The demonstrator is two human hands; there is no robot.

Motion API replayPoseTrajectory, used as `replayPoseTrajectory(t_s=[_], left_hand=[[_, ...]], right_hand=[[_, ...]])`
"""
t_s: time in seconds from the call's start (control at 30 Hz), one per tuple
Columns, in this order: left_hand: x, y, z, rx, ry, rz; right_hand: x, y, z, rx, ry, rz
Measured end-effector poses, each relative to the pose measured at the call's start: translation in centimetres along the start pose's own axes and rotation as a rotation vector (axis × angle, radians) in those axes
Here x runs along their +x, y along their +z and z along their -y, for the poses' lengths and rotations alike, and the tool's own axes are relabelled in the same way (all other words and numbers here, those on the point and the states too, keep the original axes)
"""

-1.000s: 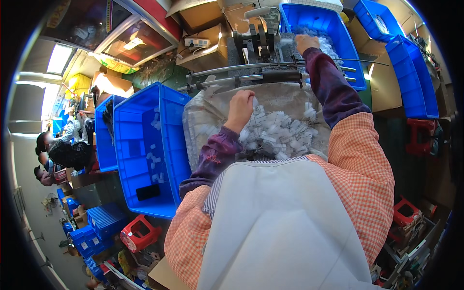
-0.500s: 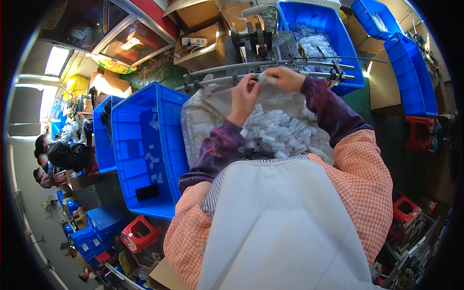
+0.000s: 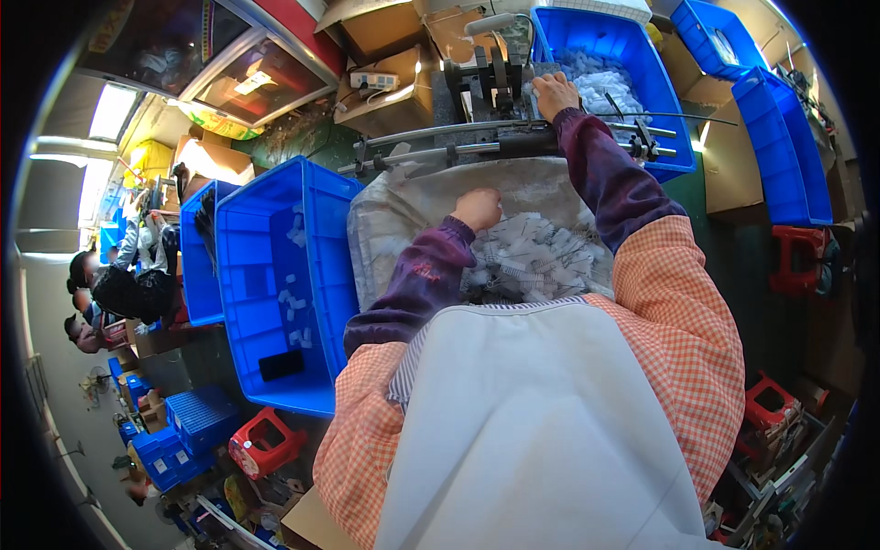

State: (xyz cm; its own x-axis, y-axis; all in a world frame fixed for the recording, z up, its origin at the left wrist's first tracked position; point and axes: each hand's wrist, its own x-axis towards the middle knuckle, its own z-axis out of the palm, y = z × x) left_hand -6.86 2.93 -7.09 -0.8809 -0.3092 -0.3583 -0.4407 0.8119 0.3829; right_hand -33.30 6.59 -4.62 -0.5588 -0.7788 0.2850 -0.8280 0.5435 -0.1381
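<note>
left hand [image 3: 477,207]: curled, knuckles up, resting in the heap of small white plastic parts [image 3: 536,257]; fingers buried in the pieces, so whether it grips one cannot be told.
right hand [image 3: 555,93]: reached far forward, fingers bent down onto the black fixture [image 3: 490,82] at the near rim of the far blue bin [image 3: 632,55]; whether a part is pinched under the fingers cannot be told.
parts heap: lies on a pale grey sack cloth [image 3: 394,220] spread across the lap space, directly below and to the right of the left hand, touching it.
key relation: the heap sits near the body, the fixture well ahead of it; the line from heap to fixture runs straight away from the person, crossing the metal rods.
nearer hand: left hand is on the heap; right hand is well apart from it, up at the fixture.
metal rods [image 3: 513,137]: long axis left to right, between the two hands; the right forearm passes over them.
far blue bin: holds more white parts, just beyond and right of the right hand.
left blue bin [image 3: 275,275]: beside the left elbow, a few scattered white parts and a dark flat object inside.
clothing: purple sleeves, orange check overall, white apron [image 3: 541,431].
</note>
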Motion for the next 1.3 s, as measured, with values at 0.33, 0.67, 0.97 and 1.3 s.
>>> replayPoseTrajectory(t_s=[0.33,0.67,0.97,1.3], left_hand=[[-0.3,0.4,0.1,-0.159,-0.02,-0.098],[0.0,0.7,0.4,-0.257,-0.005,-0.165],[-1.0,0.3,-1.1,-0.364,0.066,-0.489],[-2.3,-0.9,-1.3,-0.418,-0.076,-0.436]], right_hand=[[0.4,-0.1,-0.3,0.081,0.002,0.05],[-0.1,-2.2,-0.2,-0.022,0.256,0.144],[-1.4,-1.5,1.8,-0.012,0.233,0.08],[-0.9,-0.4,5.9,-0.029,0.132,0.001]])
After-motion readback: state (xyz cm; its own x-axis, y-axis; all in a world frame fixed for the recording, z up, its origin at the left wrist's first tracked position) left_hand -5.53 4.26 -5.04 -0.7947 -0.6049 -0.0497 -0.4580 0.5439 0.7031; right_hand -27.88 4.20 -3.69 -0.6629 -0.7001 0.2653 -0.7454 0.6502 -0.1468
